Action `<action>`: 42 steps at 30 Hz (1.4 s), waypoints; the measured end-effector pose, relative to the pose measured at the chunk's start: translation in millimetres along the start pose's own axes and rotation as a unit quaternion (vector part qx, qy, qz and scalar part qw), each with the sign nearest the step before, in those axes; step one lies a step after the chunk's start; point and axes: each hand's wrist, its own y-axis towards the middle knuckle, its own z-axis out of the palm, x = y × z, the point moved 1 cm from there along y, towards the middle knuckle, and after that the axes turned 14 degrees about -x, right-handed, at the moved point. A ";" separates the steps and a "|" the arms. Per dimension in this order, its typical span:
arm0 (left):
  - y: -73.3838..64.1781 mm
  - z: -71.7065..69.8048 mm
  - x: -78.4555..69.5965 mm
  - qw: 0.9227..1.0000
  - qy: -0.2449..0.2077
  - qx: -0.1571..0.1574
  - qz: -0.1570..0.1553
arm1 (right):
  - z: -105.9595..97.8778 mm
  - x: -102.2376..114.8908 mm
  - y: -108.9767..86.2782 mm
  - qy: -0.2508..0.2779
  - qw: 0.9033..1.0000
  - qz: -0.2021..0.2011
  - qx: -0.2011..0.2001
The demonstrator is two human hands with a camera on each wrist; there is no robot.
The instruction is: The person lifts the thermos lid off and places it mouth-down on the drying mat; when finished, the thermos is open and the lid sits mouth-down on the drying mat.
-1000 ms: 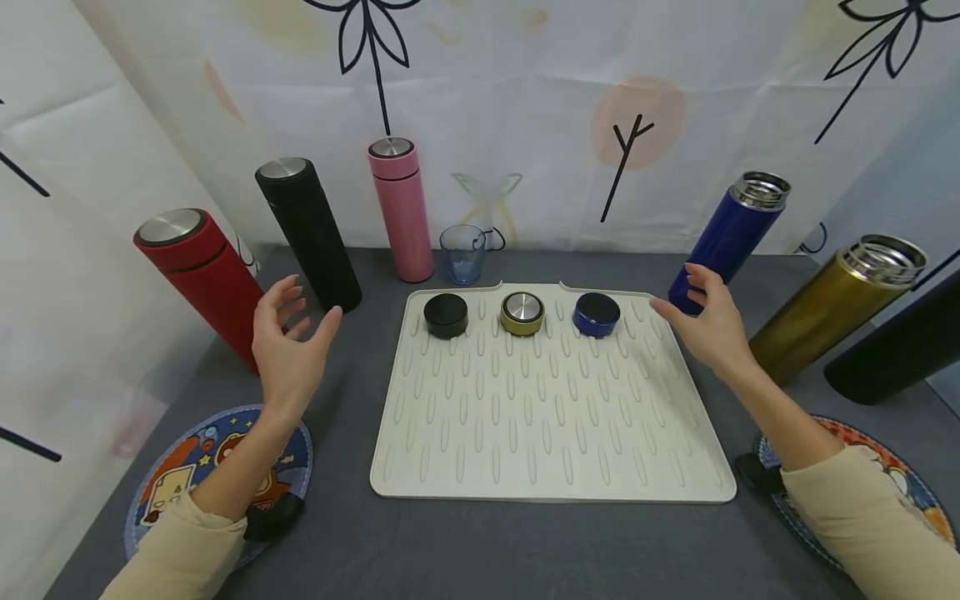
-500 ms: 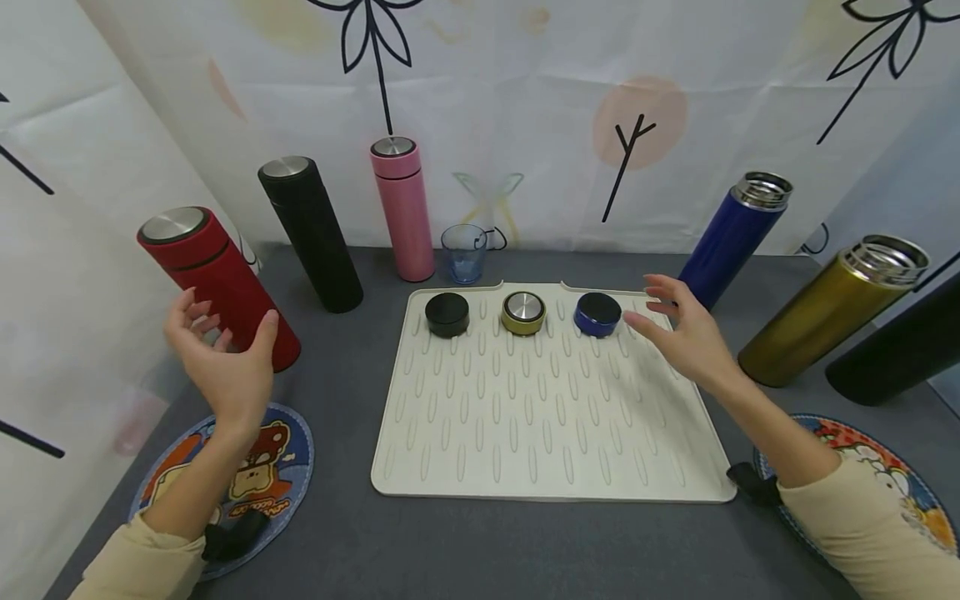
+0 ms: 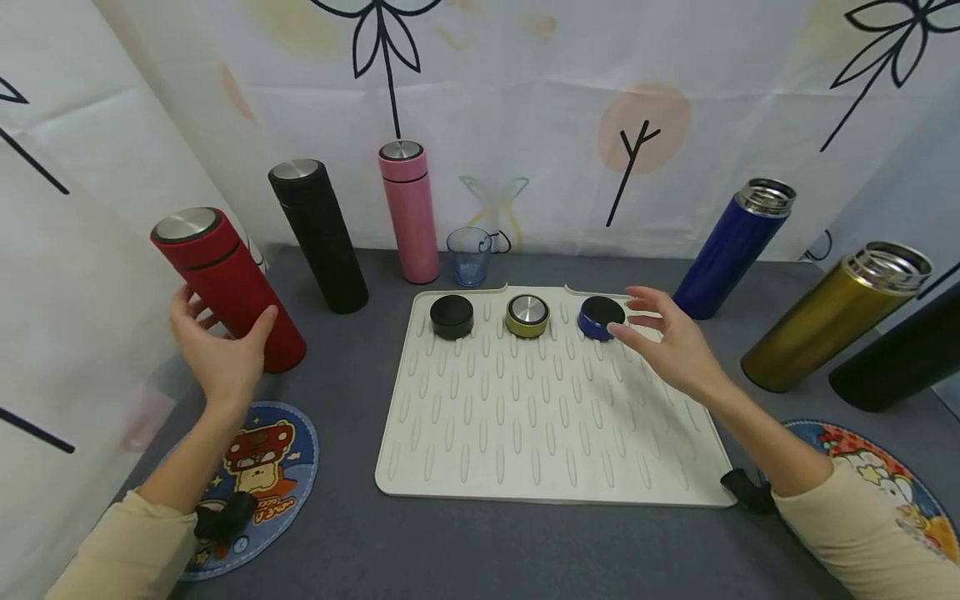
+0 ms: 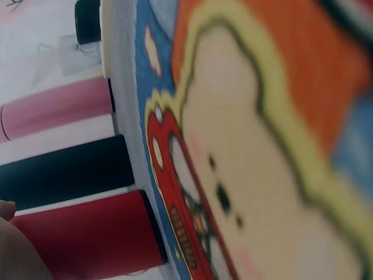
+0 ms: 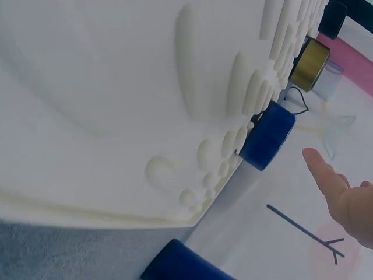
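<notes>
My left hand (image 3: pixel 221 354) is around the lower part of a red thermos (image 3: pixel 240 292) with a steel-topped lid. The thumb lies across its front, and the fingertips are partly hidden behind its left side. In the left wrist view the red thermos (image 4: pixel 93 236) lies beside a fingertip at the edge. My right hand (image 3: pixel 675 346) reaches over the white ribbed mat (image 3: pixel 547 433), fingers spread and bent, close to a blue bottle cap (image 3: pixel 600 317). The right wrist view shows a gap between the blue cap (image 5: pixel 268 136) and the fingertip (image 5: pixel 312 157).
A black cap (image 3: pixel 452 317) and a gold cap (image 3: pixel 527 315) sit on the mat. Behind stand a black thermos (image 3: pixel 318 237), a pink thermos (image 3: pixel 408 212) and a glass (image 3: pixel 470 254). Lidless blue (image 3: pixel 735 246) and gold (image 3: pixel 832 321) thermoses stand right. Round placemats (image 3: pixel 281 500) lie at both sides.
My left hand has moved left and down to the red thermos, its fingers passing behind it. My right hand has moved left from the blue thermos to the blue cap.
</notes>
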 end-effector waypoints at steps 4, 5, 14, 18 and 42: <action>5.6 1.8 3.2 1.000 0.021 0.024 -0.002 | 3.5 4.2 -3.8 0.006 1.000 0.002 0.014; 6.7 1.9 3.9 0.999 0.026 0.029 -0.005 | 4.6 5.4 -4.9 0.008 1.000 0.000 0.018; 11.6 -1.4 5.4 0.992 0.046 0.097 -0.063 | 16.0 15.5 -12.2 0.025 0.999 -0.010 0.042; 14.5 -3.0 6.9 0.990 0.062 0.106 -0.069 | 20.9 17.1 -14.7 0.025 0.998 -0.011 0.052; -45.7 20.2 -35.1 0.915 0.042 0.124 0.383 | 34.9 37.3 -20.7 0.087 0.992 -0.033 0.089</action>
